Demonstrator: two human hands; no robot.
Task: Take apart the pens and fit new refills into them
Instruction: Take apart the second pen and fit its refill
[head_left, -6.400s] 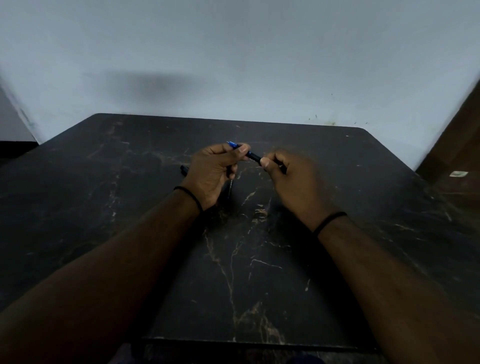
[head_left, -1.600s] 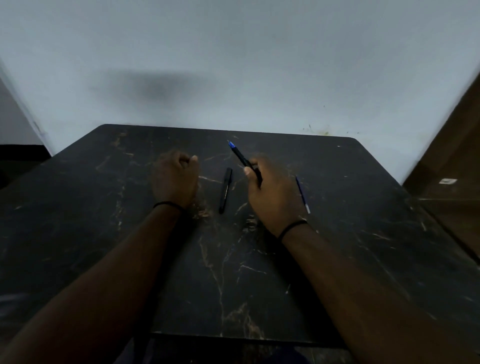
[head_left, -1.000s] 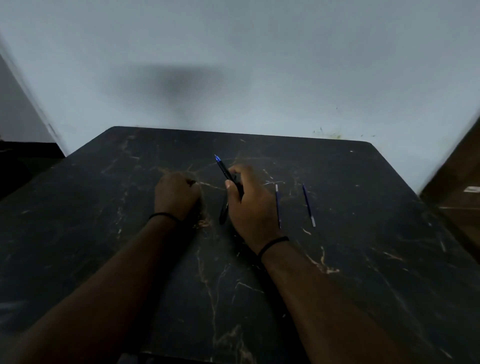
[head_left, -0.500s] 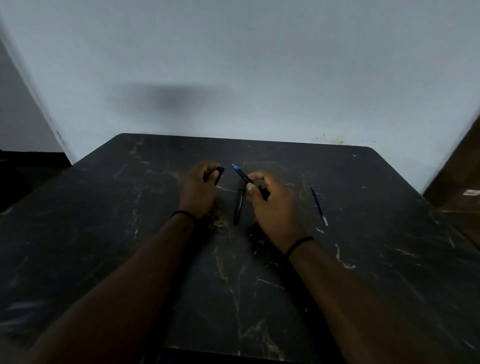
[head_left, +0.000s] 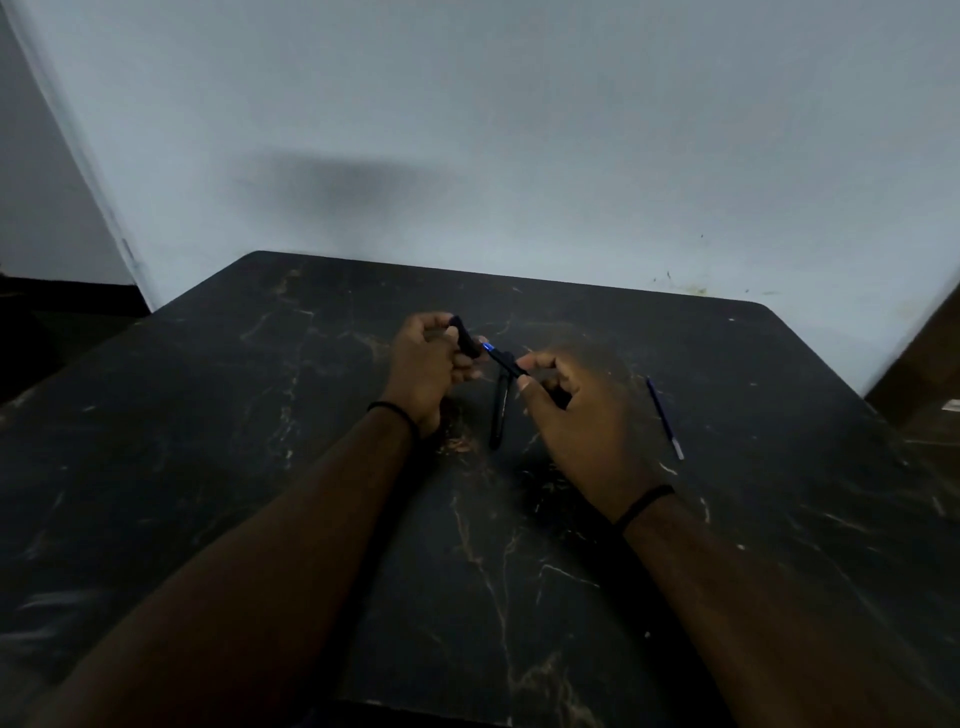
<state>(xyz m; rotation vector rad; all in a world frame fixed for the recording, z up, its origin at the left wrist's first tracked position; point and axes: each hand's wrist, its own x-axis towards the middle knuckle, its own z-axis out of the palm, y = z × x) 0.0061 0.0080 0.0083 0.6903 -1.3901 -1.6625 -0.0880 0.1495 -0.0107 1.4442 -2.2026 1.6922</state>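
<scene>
My right hand (head_left: 576, 415) pinches a black pen barrel (head_left: 506, 361) whose blue refill tip points up and left. My left hand (head_left: 423, 364) grips a short black pen piece (head_left: 466, 336), held just left of that blue tip with its end almost touching it. Between my two hands a second black pen (head_left: 498, 410) lies flat on the dark marble table (head_left: 260, 441), pointing toward me. A thin blue refill (head_left: 664, 415) with a pale end lies on the table to the right of my right hand.
A pale wall stands right behind the table's far edge. The table's rounded right corner (head_left: 769, 312) is close to a brown wooden surface (head_left: 924, 384) at the far right. Dark floor shows at the left.
My left hand has lifted off the table with the short black piece and come right toward the pen tip. My right hand has raised the pen to meet it.
</scene>
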